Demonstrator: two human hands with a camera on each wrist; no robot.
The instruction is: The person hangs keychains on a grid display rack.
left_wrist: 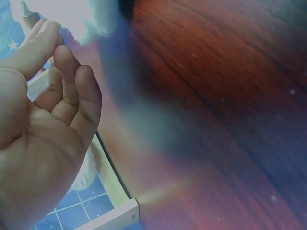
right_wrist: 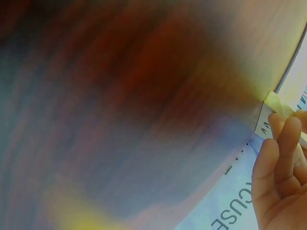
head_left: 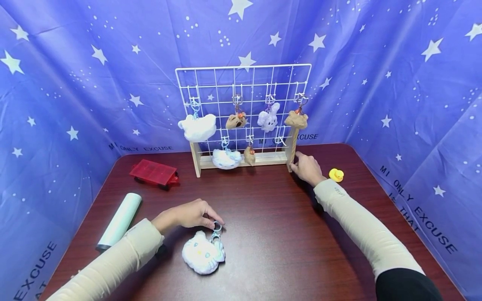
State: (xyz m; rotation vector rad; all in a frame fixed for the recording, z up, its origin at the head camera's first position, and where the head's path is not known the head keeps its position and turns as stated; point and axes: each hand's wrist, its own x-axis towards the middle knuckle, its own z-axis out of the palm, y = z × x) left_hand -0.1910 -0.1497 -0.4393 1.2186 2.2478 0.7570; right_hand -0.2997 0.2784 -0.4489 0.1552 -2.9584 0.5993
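Note:
My left hand pinches the light-blue ring of a white plush keychain near the front of the table. The plush lies face up, with blue eyes and a yellow nose. In the left wrist view, thumb and fingertips meet beside the white fur. At the back, my right hand grips the right wooden foot of a white wire display rack. Several plush keychains hang from its hooks, including a white one, a lavender rabbit and a brown one.
A red translucent box lies at the table's back left, with a pale green cylinder nearer my left sleeve. Right of my right hand sits a yellow rubber duck. Blue star-printed curtains surround the dark red wooden table.

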